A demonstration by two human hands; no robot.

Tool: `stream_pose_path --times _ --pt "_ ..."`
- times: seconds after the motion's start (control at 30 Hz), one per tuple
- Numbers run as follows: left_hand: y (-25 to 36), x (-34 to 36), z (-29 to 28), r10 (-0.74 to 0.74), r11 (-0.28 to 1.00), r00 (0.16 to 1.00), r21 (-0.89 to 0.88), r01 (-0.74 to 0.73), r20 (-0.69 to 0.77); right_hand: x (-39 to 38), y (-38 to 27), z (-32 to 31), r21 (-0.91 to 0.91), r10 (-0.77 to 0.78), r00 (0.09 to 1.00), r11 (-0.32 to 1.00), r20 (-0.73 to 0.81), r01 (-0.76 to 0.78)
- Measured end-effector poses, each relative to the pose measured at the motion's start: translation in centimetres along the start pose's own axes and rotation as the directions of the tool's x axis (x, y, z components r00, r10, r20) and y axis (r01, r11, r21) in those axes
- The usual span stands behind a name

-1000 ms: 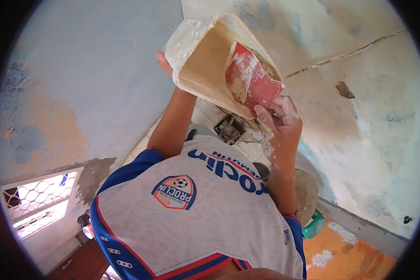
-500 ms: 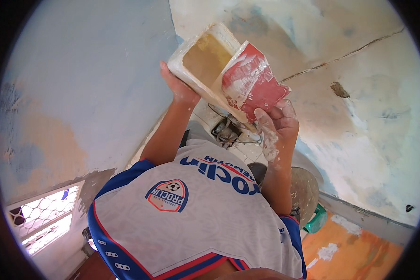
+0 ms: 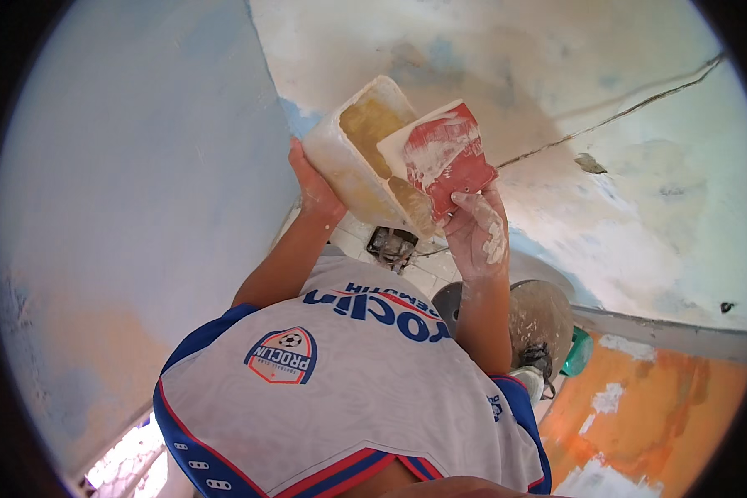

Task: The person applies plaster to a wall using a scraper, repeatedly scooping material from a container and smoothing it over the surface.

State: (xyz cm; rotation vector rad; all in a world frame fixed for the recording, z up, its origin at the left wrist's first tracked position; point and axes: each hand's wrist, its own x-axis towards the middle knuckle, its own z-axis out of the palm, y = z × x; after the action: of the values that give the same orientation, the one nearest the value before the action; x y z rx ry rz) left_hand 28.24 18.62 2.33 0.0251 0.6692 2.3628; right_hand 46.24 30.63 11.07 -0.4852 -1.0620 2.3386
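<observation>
My left hand [image 3: 311, 178] grips the left side of an off-white, crusted plastic container [image 3: 340, 162] with yellowish stains inside, tilted before me. My right hand [image 3: 480, 217] is closed on a red plastic spreader [image 3: 448, 153], smeared with pale filler, which lies over the right part of the container's opening. A pale piece shows behind the spreader's left edge. Pale paste coats my right thumb and palm. Some of my right fingers are hidden behind the spreader.
A blue-grey wall [image 3: 141, 149] rises at left, a patchy wall [image 3: 598, 232] with a crack at right. Below are white tiles [image 3: 423, 266], a dark object [image 3: 390, 245] with cables, a dirty round container [image 3: 539, 307], a green plastic object [image 3: 579, 353] and an orange patched surface [image 3: 639, 415].
Both hands and the container have shifted lower in the view. The red spreader, earlier deeper inside the container, now sticks out over its right rim. The view has turned slightly.
</observation>
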Motion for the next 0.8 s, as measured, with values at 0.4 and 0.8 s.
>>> stream_pose_path --times 0.4,0.8 --pt "5.8 4.2 0.7 -0.304 0.952 0.948 -0.01 0.306 0.096 2.3 2.2 5.5 -0.051 -0.22 0.97 0.975 -0.107 0.216" --pt "7.3 8.4 -1.5 -0.482 0.873 0.858 0.017 0.487 0.179 3.4 3.8 8.8 0.063 -0.403 0.86 0.894 -0.314 0.443"
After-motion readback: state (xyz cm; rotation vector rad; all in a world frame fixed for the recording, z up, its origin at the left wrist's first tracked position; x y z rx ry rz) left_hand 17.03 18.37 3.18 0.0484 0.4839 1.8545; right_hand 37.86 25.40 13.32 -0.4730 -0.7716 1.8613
